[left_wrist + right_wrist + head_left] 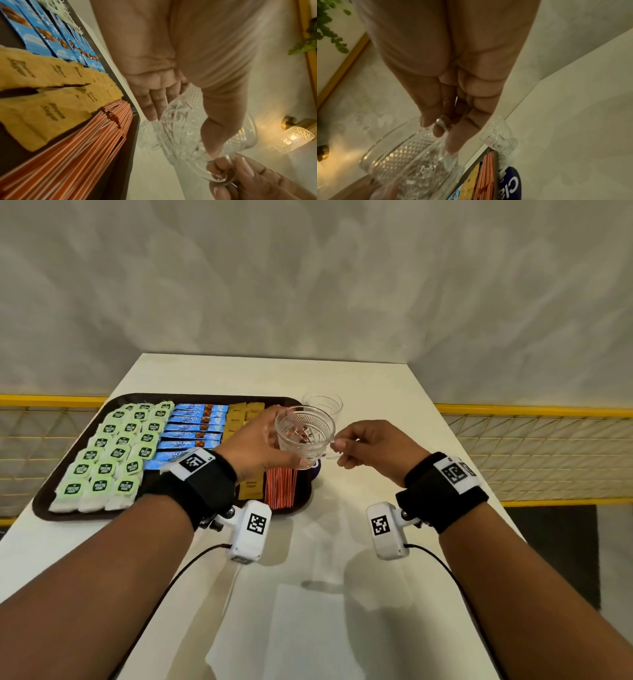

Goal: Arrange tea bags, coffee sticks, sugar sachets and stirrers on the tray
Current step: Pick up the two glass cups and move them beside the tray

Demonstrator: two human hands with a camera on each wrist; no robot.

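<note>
A dark brown tray on the white table holds rows of green tea bags, blue coffee sticks, yellow sugar sachets and orange striped stirrers. Above the tray's right edge, a cut-glass cup is held in the air by both hands. My left hand wraps its fingers and thumb around the cup's bowl. My right hand pinches the cup's handle. In the left wrist view the sachets and stirrers lie just left of the hand.
A second glass cup stands on the table beyond the tray's far right corner. A round dark blue labelled object lies beside the tray under the held cup. A white napkin lies near the front edge. Yellow railings flank the table.
</note>
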